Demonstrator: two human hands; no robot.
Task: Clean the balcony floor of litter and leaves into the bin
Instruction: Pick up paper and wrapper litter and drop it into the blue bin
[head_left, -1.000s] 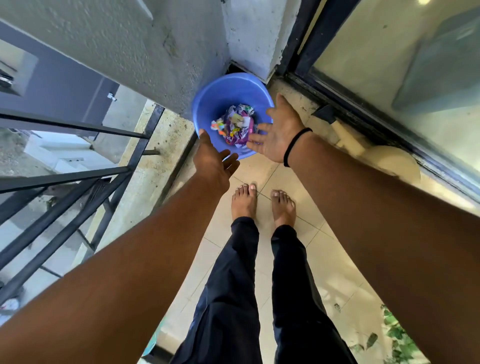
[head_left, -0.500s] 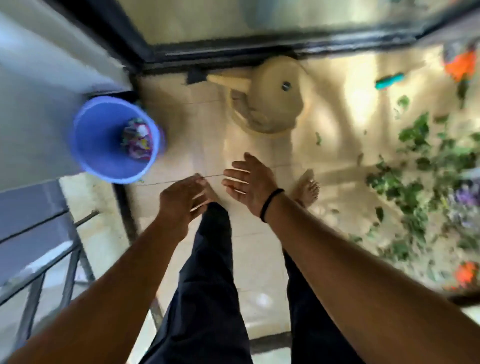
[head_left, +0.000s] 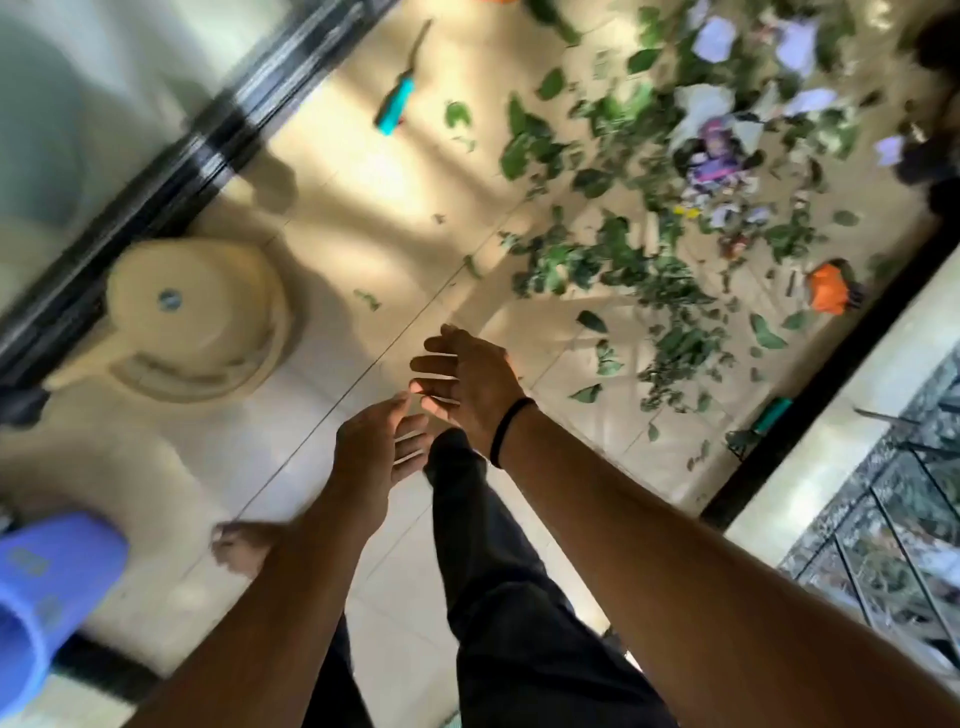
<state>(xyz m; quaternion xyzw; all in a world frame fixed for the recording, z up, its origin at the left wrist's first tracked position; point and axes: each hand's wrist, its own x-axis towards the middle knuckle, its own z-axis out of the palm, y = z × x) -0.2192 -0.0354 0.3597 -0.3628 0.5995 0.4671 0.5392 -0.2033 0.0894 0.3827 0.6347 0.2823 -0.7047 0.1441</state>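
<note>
Sitting at about eight o'clock, cut by the frame's edge, the blue bin (head_left: 36, 597) lies low on the tiled balcony floor (head_left: 322, 249). Just right of it a bare foot (head_left: 241, 545) rests on the tiles. At ten o'clock an overturned cream plastic tub (head_left: 197, 317) stands close beside the dark sliding-door track (head_left: 218, 135). Near the centre, the left hand (head_left: 371, 457) reaches forward with fingers straight and slightly spread, its grip wide open and holding nothing. Just beyond it at one o'clock, the right hand (head_left: 467, 379), a black band (head_left: 506, 431) on its wrist, is likewise slack and empty, fingers loosely extended; the two hands nearly touch at the fingertips. A dark trouser leg (head_left: 498, 571) shows below them. At twelve o'clock a teal-handled tool (head_left: 396, 104) lies on the floor. From one to three o'clock spread green leaves (head_left: 613, 260), white paper scraps (head_left: 711, 36), a purple wrapper (head_left: 714, 153) and an orange wrapper (head_left: 828, 293), well apart from the bin. Motion blur hides finer detail.
</note>
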